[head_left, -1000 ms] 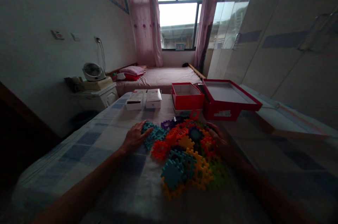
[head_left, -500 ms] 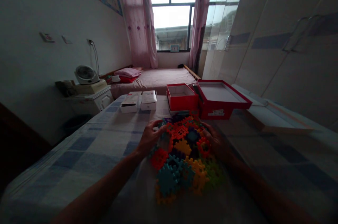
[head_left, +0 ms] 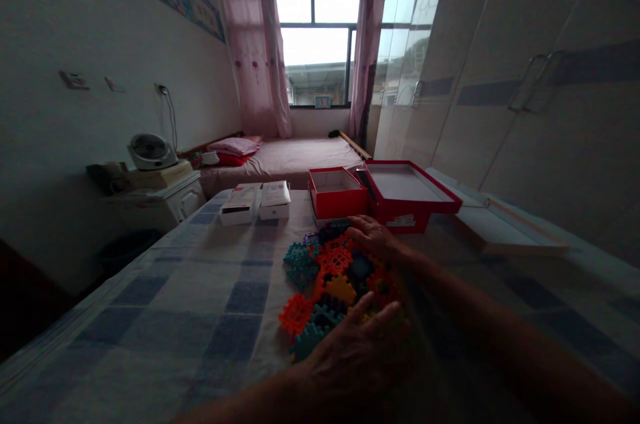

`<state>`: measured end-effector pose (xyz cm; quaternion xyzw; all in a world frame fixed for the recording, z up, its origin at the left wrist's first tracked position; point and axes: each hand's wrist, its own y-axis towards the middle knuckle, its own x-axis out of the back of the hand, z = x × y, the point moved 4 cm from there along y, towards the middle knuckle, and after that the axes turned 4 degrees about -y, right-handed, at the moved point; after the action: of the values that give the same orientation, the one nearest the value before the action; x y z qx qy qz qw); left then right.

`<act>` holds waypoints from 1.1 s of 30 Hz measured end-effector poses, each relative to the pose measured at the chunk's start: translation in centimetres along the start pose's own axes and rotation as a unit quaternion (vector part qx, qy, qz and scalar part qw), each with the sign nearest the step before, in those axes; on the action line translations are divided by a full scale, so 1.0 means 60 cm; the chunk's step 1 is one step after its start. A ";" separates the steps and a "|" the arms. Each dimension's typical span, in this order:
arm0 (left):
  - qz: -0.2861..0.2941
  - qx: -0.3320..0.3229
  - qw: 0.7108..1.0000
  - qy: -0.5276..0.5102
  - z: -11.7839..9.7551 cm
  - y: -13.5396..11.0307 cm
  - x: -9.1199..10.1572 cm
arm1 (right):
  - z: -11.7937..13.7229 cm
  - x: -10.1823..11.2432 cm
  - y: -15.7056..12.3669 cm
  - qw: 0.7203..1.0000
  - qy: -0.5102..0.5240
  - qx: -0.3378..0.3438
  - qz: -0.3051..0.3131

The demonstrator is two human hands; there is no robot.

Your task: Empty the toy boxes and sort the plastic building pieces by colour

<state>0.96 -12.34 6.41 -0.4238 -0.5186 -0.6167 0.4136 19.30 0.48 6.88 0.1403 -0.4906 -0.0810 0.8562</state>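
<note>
A heap of colourful interlocking plastic building pieces (head_left: 336, 259) lies on the checked cloth in front of me, in red, orange, yellow, teal and purple with notched edges. My left hand (head_left: 355, 344) is over the near side of the heap, fingers spread, covering the pieces beneath. At the far right edge, my right hand (head_left: 373, 235) rests against the heap with its fingers stretched to the left. Neither hand grips a piece that I can see. The heap's right side is dark and partly hidden by my hands.
Beyond the heap stand a red box (head_left: 340, 201), a larger red-edged box lid (head_left: 410, 183) and two small white boxes, one of them this box (head_left: 275, 201). A shallow tray-like box (head_left: 510, 231) lies at the right. Further off are a bed (head_left: 295, 154) and a fan (head_left: 151, 151).
My left hand has moved from the heap's far left side to its near side. My right hand has shifted from the right side to the far edge. The view has turned slightly right.
</note>
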 end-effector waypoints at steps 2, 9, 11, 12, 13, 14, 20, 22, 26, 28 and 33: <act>0.001 -0.002 0.999 0.043 0.005 -0.002 -0.012 | -0.004 -0.016 0.013 0.999 0.013 -0.009 0.048; -0.046 0.037 0.996 0.070 0.042 -0.029 -0.027 | -0.007 -0.003 -0.032 0.996 0.077 -0.015 0.051; -0.050 0.043 0.996 0.062 0.046 -0.032 -0.028 | -0.004 0.009 -0.059 0.994 0.105 -0.019 0.039; -0.053 0.043 0.996 0.057 0.047 -0.032 -0.027 | -0.004 0.015 -0.072 0.992 0.117 -0.029 0.031; -0.054 0.045 0.996 0.050 0.048 -0.031 -0.025 | -0.004 0.022 -0.086 0.991 0.130 -0.039 0.022; -0.056 0.049 0.996 0.040 0.049 -0.031 -0.021 | -0.005 0.029 -0.100 0.989 0.141 -0.049 0.013; -0.098 0.112 0.989 0.018 0.079 -0.054 0.021 | -0.030 0.068 -0.195 0.983 0.129 -0.106 -0.075; -0.130 0.112 0.985 0.025 0.078 -0.065 0.035 | -0.033 0.068 -0.225 0.977 0.122 -0.147 -0.094; -0.135 0.010 0.991 -0.020 0.016 -0.049 0.035 | -0.004 0.029 -0.256 0.963 0.161 -0.199 -0.086; -0.090 -0.067 0.992 -0.052 -0.027 -0.021 0.023 | 0.017 0.002 -0.254 0.961 0.169 -0.200 -0.088; -0.132 -0.095 0.984 -0.076 -0.017 0.045 0.037 | 0.032 -0.015 -0.227 0.963 0.168 -0.191 -0.093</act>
<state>2.76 -13.85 9.18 -0.4351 -0.5387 -0.6783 0.2458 17.14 -12.47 2.70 0.0307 -0.3003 -0.2274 0.9258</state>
